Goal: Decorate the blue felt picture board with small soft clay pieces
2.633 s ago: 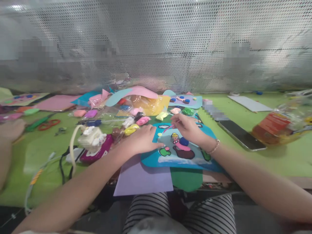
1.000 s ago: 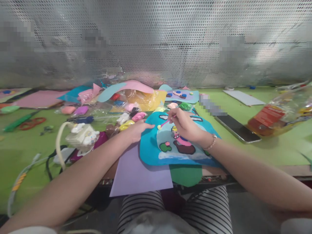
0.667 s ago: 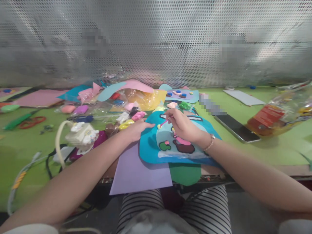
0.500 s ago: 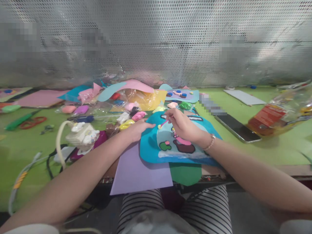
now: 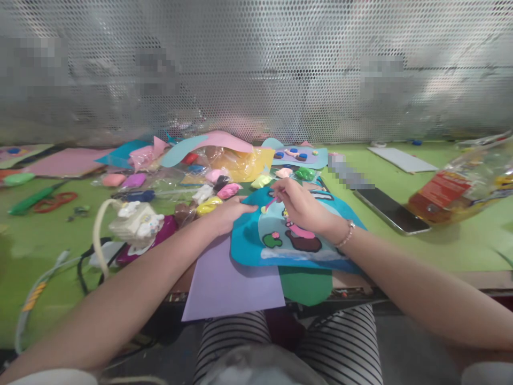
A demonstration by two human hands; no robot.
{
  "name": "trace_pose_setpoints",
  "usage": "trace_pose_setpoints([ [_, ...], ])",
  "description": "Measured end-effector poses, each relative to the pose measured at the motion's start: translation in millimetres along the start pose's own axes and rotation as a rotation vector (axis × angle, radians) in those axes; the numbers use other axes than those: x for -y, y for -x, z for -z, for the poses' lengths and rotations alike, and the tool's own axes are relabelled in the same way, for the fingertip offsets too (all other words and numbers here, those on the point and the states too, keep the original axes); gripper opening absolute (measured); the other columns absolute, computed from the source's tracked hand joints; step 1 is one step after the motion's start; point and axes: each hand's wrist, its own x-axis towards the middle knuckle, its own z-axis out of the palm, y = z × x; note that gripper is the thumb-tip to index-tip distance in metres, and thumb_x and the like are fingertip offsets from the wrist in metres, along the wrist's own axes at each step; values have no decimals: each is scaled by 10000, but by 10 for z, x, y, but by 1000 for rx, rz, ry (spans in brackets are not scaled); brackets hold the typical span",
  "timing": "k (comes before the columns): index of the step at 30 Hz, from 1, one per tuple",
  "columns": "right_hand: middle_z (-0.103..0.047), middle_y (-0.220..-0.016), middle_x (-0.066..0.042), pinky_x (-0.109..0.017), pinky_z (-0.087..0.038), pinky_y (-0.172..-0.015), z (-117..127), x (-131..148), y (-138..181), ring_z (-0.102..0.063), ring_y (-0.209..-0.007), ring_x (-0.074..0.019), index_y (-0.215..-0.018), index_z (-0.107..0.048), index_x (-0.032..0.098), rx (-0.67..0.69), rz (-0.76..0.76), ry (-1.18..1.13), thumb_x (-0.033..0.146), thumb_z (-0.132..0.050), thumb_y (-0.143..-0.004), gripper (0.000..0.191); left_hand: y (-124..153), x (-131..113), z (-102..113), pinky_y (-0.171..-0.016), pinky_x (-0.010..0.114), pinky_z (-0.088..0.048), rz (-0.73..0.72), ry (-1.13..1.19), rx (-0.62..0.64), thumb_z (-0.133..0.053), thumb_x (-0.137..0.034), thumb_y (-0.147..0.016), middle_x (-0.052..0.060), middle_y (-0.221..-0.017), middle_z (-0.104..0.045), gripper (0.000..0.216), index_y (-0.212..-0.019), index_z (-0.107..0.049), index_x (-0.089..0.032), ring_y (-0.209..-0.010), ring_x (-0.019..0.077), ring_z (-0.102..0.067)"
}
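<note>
A blue craft sheet (image 5: 245,247) with rounded corners lies tilted in front of me, bearing a pale-blue panel with pink, brown and green clay shapes. My left hand (image 5: 227,216) grips its left edge, thumb on top; the other fingers are mostly hidden. Between the fingertips of my right hand (image 5: 302,207) is a thin pink modelling tool (image 5: 271,203). Its tip touches or nearly touches a small yellow clay piece (image 5: 263,210) at the panel's upper left. My right palm hides part of the picture.
Under the blue sheet are a lilac sheet (image 5: 236,289) and a green sheet (image 5: 306,286). Bagged clay, including a yellow lump (image 5: 208,206), lies behind my left hand. Right: a phone (image 5: 390,211) and a bottle (image 5: 436,195). Left: a white charger (image 5: 136,224), cables and orange-handled scissors (image 5: 56,202).
My left thumb sits slightly farther right on the blue sheet, and the sheet has shifted a little. The tool's tip remains at the yellow piece.
</note>
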Motion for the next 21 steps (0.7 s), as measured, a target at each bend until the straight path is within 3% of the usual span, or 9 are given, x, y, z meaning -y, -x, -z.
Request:
trace_pose_setpoints([
  [9, -512, -854, -58, -285, -427, -663, -30, -1, 3, -504, -768, -153, -996, -386, 186, -25, 18, 19, 102, -274, -904, 168, -4, -14, 9, -708, 337, -506, 20, 22, 19, -669, -107, -673, 69, -792, -704, 306, -977, -661, -140, -653, 176, -642],
  [21, -513, -832, -54, -286, -408, -649, 10, -3, 7, -489, -747, -152, -975, -386, 184, -10, 28, 30, 87, -291, -894, 158, 49, -59, -53, -673, 356, -500, 20, 13, -61, -573, -37, -738, 51, -716, -694, 283, -1015, -600, -91, -601, 174, -620],
])
